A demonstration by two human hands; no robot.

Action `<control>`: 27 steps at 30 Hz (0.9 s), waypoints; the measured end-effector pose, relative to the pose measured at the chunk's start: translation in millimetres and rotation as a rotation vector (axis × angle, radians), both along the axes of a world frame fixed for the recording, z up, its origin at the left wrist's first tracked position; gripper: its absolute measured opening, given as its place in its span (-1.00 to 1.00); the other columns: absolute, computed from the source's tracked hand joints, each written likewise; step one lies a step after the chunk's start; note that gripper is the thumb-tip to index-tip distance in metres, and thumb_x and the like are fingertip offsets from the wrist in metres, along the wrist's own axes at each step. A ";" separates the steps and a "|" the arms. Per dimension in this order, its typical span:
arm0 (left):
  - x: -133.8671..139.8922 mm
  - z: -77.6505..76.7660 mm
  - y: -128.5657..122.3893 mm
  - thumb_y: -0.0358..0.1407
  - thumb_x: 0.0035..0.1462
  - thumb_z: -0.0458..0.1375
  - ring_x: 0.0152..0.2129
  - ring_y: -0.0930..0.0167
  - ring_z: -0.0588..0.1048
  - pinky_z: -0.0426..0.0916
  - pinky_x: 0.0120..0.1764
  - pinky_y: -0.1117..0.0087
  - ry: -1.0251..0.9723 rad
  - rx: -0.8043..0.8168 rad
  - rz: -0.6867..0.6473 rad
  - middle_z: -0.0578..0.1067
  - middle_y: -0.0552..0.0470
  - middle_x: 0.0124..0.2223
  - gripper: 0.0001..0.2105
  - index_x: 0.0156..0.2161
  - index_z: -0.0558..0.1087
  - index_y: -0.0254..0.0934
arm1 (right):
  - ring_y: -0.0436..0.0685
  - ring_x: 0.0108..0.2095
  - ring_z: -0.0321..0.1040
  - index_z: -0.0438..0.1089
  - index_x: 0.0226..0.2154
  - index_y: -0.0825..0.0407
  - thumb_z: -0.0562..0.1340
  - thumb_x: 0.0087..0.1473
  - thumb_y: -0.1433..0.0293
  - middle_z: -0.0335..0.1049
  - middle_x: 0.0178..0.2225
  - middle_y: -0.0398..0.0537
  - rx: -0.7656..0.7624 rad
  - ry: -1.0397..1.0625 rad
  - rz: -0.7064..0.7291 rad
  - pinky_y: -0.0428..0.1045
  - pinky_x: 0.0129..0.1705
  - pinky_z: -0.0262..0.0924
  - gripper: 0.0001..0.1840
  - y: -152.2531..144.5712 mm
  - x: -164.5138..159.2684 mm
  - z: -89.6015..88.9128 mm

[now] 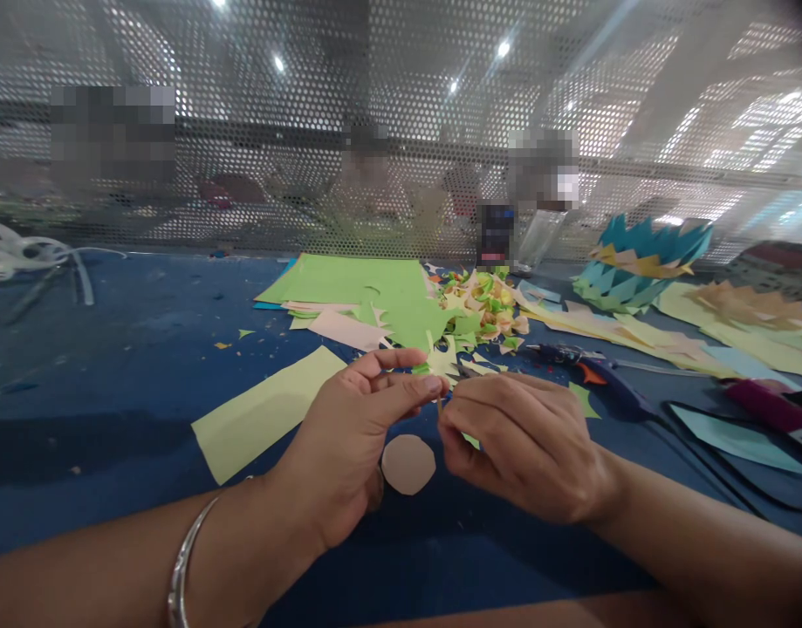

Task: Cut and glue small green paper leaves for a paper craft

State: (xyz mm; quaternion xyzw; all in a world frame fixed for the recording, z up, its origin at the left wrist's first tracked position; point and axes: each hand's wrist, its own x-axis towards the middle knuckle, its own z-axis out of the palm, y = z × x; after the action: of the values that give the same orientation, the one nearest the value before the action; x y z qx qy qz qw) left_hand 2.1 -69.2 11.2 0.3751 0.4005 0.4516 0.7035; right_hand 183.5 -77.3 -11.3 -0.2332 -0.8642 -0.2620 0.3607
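My left hand (354,419), with a silver bangle at the wrist, pinches with thumb and fingertips over the middle of the table. My right hand (522,440) is closed right beside it, fingers curled. Between the fingertips shows a thin tan strip (440,407), seen edge-on, with both hands on it; most of it is hidden. Below the hands lies a pale peach paper disc (408,464) on the blue table (113,375). A grey pointed metal tip (464,372) shows behind my right hand; its rest is hidden.
Green paper sheets (361,283), a pale yellow strip (270,414) and a heap of paper scraps (485,305) lie around. At right are a blue glue gun (610,388), a magenta tool (771,406), cords and zigzag paper bands (642,262). A perforated metal screen (276,174) stands behind.
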 end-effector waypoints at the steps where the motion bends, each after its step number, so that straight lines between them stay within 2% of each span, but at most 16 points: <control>1: 0.3 0.2 1.2 -0.36 -0.01 0.40 -0.36 0.48 0.45 0.32 -0.25 0.48 0.012 0.014 0.008 0.52 0.06 -0.32 -0.62 -0.07 0.43 -0.27 | 0.08 -0.36 0.45 0.38 -0.25 0.10 0.30 0.08 0.54 0.51 -0.36 -0.02 0.001 0.019 0.006 -0.01 -0.35 0.40 -0.86 -0.3 -1.0 0.5; 4: 0.5 -0.4 4.8 -0.37 -0.03 0.40 -0.35 0.49 0.46 0.33 -0.21 0.48 0.044 0.081 0.034 0.53 0.06 -0.32 -0.72 -0.18 0.47 -0.29 | 0.04 -0.36 0.45 0.37 -0.27 0.08 0.28 0.09 0.57 0.50 -0.35 -0.04 -0.035 0.111 0.002 -0.04 -0.33 0.40 -0.86 -0.4 -3.5 2.5; 6: -0.1 -2.3 7.2 -0.38 -0.04 0.40 -0.34 0.47 0.48 0.34 -0.19 0.46 0.051 0.128 0.035 0.54 0.04 -0.32 -0.77 -0.25 0.50 -0.31 | 0.02 -0.35 0.44 0.36 -0.28 0.07 0.26 0.12 0.56 0.49 -0.34 -0.05 -0.112 0.187 -0.002 -0.06 -0.35 0.37 -0.88 0.3 -4.2 3.5; 10: -1.6 -6.2 9.7 -0.42 -0.07 0.38 -0.39 0.44 0.51 0.35 -0.22 0.44 0.082 0.150 -0.045 0.56 0.03 -0.36 -0.84 -0.33 0.53 -0.32 | 0.02 -0.33 0.38 0.33 -0.29 0.03 0.22 0.15 0.55 0.43 -0.33 -0.07 -0.313 0.337 0.001 -0.06 -0.35 0.34 -0.89 3.2 -3.2 4.1; 14: -1.0 -4.8 8.7 -0.46 -0.04 0.32 -0.40 0.43 0.51 0.37 -0.20 0.43 0.129 0.132 -0.120 0.55 0.02 -0.40 -0.95 -0.42 0.54 -0.31 | 0.03 -0.30 0.37 0.31 -0.29 0.01 0.21 0.16 0.53 0.43 -0.26 -0.06 -0.438 0.398 -0.014 -0.04 -0.32 0.32 -0.89 6.0 -1.3 4.0; 19: -0.9 -3.5 7.8 -0.43 -0.01 0.29 -0.38 0.38 0.52 0.37 -0.15 0.37 0.161 0.157 -0.169 0.54 0.01 -0.41 -0.93 -0.48 0.55 -0.28 | 0.01 -0.31 0.37 0.31 -0.30 0.01 0.21 0.16 0.52 0.44 -0.21 -0.06 -0.573 0.437 -0.010 -0.06 -0.33 0.33 -0.91 8.2 -0.2 1.6; 23: -2.7 -5.4 8.4 -0.38 -0.03 0.32 -0.40 0.38 0.51 0.36 -0.19 0.38 0.166 0.156 -0.201 0.56 0.00 -0.42 -0.95 -0.47 0.57 -0.29 | -0.03 -0.37 0.36 0.32 -0.30 0.02 0.22 0.15 0.51 0.43 -0.27 -0.10 -0.722 0.495 0.021 -0.11 -0.40 0.32 -0.92 9.9 -0.1 -2.9; 27: -3.5 -6.2 7.8 -0.37 -0.03 0.34 -0.43 0.41 0.49 0.35 -0.22 0.41 0.156 0.153 -0.226 0.56 0.00 -0.43 -0.93 -0.47 0.57 -0.31 | -0.02 -0.40 0.37 0.34 -0.32 0.02 0.24 0.11 0.52 0.41 -0.34 -0.12 -0.772 0.517 0.018 -0.09 -0.39 0.33 -0.91 10.5 0.0 -5.8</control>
State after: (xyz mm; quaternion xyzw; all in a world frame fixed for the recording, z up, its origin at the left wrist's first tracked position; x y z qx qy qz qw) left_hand -1.4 -61.4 5.0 0.5042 0.3736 0.3685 0.6859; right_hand 183.5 -66.8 -17.1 -0.4004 -0.7822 0.1487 0.4535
